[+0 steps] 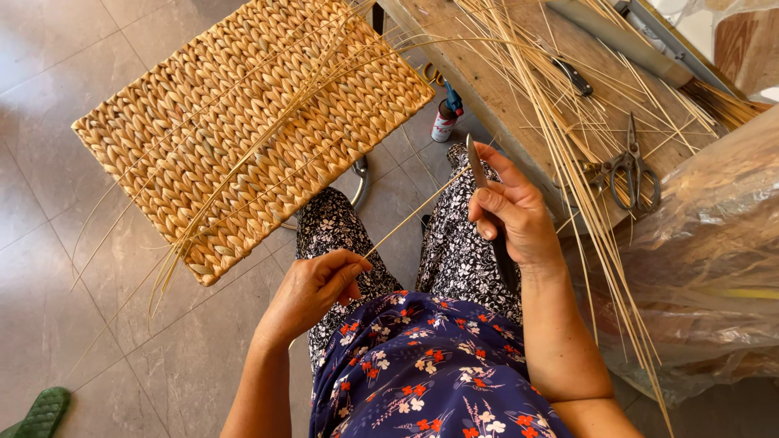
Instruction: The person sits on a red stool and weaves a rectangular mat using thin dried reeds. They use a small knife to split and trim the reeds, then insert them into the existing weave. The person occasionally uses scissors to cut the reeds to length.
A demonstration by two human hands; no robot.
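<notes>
closest to me is my lap, a floral dress (430,373) over dark patterned trousers (462,251). just above it my left hand (312,288) is closed in a pinch on the near end of a thin straw strand (414,215), fingers tight so the strand stays taut and does not wander. the strand runs up and to the right toward my right hand (515,211), which is wrapped around a small knife (477,172), blade pointing up and resting against the strand, thumb side braced so the edge can bear on it. holding both ends this way keeps the strand stretched between the hands, over my knees.

beyond the left hand a woven mat (251,122) lies tilted above the grey tile floor (73,276), with loose strands trailing across it and hanging off its near edge. to the right a wooden bench (519,89) carries a spread of straw stalks (584,154), within reach, and scissors (633,170) lie on them. a small can (444,122) stands on the floor by the bench, and a green slipper (40,412) sits at the lower left.
</notes>
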